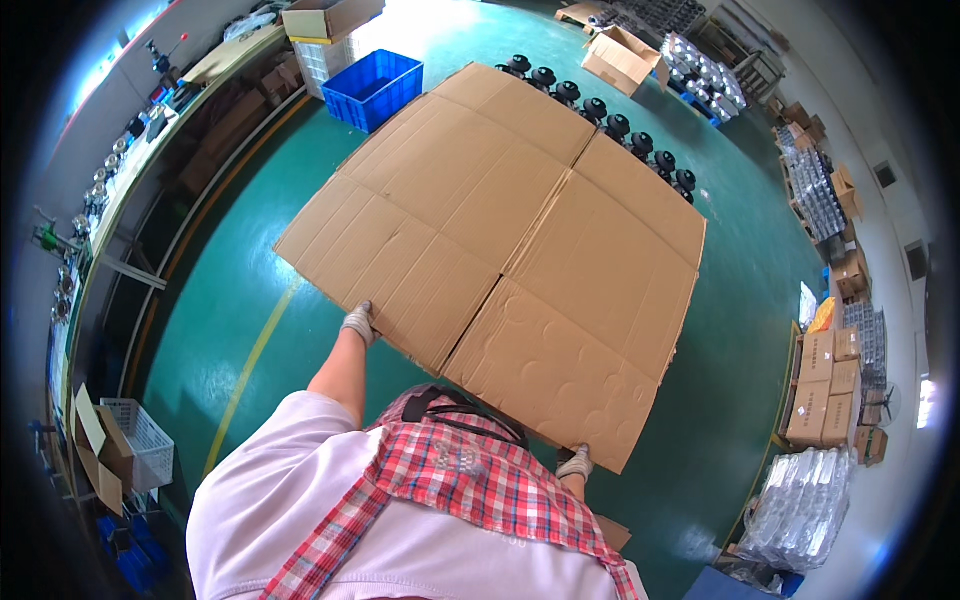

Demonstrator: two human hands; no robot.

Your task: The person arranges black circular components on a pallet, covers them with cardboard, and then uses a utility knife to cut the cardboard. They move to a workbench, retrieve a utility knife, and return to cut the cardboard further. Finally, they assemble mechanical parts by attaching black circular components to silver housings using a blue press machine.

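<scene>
A large flattened cardboard sheet (470, 240), brown and creased by fold lines, spreads out in front of me. One slit runs in from its near edge and another from its far edge. My left hand (361, 322), in a pale work glove, grips the near left edge, its thumb on top and the other fingers hidden beneath. At the near right edge my right hand (575, 462), gloved too, is closed on the sheet, with most of its fingers out of sight. Round dents mark the near right part of the cardboard.
Beyond the sheet stand several black round-topped parts (617, 125) in a row. A blue crate (373, 90) sits at the far left, beside a long workbench (130, 180). Stacked cartons (822, 390) and plastic-wrapped goods (797, 508) line the right side. A white basket (143, 445) is at the lower left.
</scene>
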